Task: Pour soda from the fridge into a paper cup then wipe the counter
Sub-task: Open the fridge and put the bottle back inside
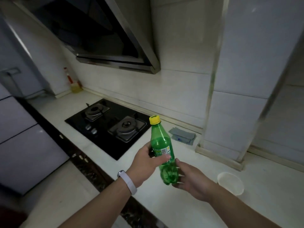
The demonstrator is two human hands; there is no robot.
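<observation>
A green soda bottle (162, 146) with a yellow cap stands upright in the air above the white counter (189, 209). My left hand (144, 163) grips it around the label. My right hand (192, 180) cups the bottle's base from below and the right. The cap is on. A white paper cup (231, 183) stands on the counter to the right of my right hand, open and seemingly empty. A folded grey cloth (183, 135) lies on the counter behind the bottle, near the wall.
A black two-burner gas hob (105, 129) is set in the counter to the left. A range hood (102, 33) hangs above it. A tiled pillar (230, 112) juts out at the right. A yellow bottle (75, 88) stands in the far corner.
</observation>
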